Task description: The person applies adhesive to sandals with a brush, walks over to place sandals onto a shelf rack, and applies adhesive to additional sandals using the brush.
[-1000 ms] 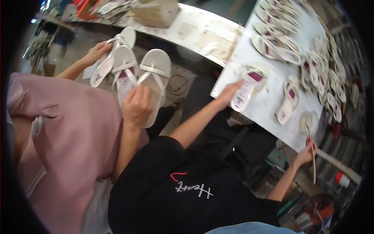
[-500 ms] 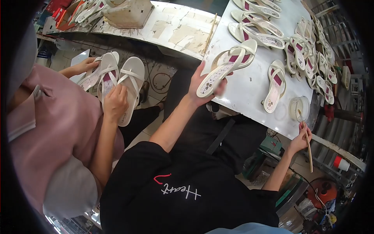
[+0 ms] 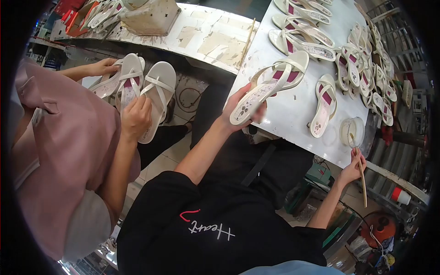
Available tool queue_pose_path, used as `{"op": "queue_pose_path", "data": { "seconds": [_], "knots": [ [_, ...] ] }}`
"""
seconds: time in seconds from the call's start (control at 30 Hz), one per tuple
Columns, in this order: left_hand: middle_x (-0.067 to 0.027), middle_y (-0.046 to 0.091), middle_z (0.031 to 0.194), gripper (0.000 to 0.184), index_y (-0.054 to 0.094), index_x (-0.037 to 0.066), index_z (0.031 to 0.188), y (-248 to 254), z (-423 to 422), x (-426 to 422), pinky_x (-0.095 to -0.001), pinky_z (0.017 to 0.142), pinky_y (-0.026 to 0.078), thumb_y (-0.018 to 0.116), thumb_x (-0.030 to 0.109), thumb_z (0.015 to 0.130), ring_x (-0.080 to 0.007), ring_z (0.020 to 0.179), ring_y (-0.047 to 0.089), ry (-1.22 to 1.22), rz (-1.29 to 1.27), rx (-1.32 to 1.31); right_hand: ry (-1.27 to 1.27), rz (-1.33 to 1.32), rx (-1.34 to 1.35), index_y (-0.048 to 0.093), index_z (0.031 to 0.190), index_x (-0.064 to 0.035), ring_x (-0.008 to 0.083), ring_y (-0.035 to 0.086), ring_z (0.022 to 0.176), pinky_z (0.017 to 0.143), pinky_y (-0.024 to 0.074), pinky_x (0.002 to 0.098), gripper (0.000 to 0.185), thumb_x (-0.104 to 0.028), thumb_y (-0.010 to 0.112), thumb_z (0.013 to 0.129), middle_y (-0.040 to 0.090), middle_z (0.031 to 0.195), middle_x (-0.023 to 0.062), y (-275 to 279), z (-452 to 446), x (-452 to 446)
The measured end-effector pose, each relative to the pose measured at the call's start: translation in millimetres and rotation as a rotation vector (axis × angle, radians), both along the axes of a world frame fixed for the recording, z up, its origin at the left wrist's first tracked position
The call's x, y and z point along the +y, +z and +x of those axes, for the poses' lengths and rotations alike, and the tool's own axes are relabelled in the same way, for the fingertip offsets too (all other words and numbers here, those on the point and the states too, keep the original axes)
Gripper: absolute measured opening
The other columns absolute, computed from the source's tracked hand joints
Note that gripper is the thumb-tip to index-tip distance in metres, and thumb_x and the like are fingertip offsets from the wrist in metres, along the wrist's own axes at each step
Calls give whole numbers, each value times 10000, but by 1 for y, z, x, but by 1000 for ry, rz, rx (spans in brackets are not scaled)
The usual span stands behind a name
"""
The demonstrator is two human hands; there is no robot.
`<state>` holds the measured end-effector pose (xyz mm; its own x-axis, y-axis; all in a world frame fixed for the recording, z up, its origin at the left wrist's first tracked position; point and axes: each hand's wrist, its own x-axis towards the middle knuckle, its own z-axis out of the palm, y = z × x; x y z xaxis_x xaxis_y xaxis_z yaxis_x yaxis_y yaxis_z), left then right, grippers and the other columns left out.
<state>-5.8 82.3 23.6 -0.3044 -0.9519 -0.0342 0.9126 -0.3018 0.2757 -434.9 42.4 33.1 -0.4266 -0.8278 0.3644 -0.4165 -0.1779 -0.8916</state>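
My left hand (image 3: 234,106) is wrapped round a white sandal (image 3: 251,105) with crossed straps and a purple patch, held above the table's near edge with its sole partly hidden. Between the fingers of my right hand (image 3: 352,167) is a thin wooden stick (image 3: 363,185). The stick's upper end reaches into a round clear container (image 3: 352,131) at the table's right corner; what is inside it I cannot make out well. One more white sandal (image 3: 323,106) lies on the table between my hands.
Several white sandals (image 3: 302,43) lie in rows along the table (image 3: 286,107). At my left a co-worker in pink holds white sandals (image 3: 158,87). A paper-strewn bench (image 3: 204,39) with a worn box (image 3: 150,17) stands beyond. Metal racks (image 3: 389,153) are at the right.
The sandal in my left hand is tilted slightly differently. My right hand and the stick sit marginally lower in view. The co-worker's sandals have shifted a little, and the whole view has moved slightly.
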Motion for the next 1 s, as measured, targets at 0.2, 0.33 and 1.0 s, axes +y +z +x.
{"op": "queue_pose_path", "data": {
  "seconds": [0.2,0.33,1.0],
  "knots": [
    [-94,491,691,614,379,-112,1289,2,-3,2,-240,521,364,192,401,1008,-140,514,434,25,48,15,5,-4,-21,494,982,67,247,646,909,844,540,326,185,-109,532,944,623,1012,218,-4,-4,-1],
    [-112,556,749,612,443,-21,1268,-14,-4,0,-272,530,448,232,483,990,-184,575,519,12,37,88,-20,-18,-31,494,980,64,257,649,904,839,543,329,188,-111,546,938,623,1013,219,-1,-5,-2],
    [-130,633,1082,588,552,-85,1175,-48,-35,-21,-265,849,459,374,443,987,-150,953,599,155,254,-694,-8,-48,-25,462,979,72,288,641,944,848,547,353,209,-125,526,949,618,1028,244,-10,-7,-8]
  ]
}}
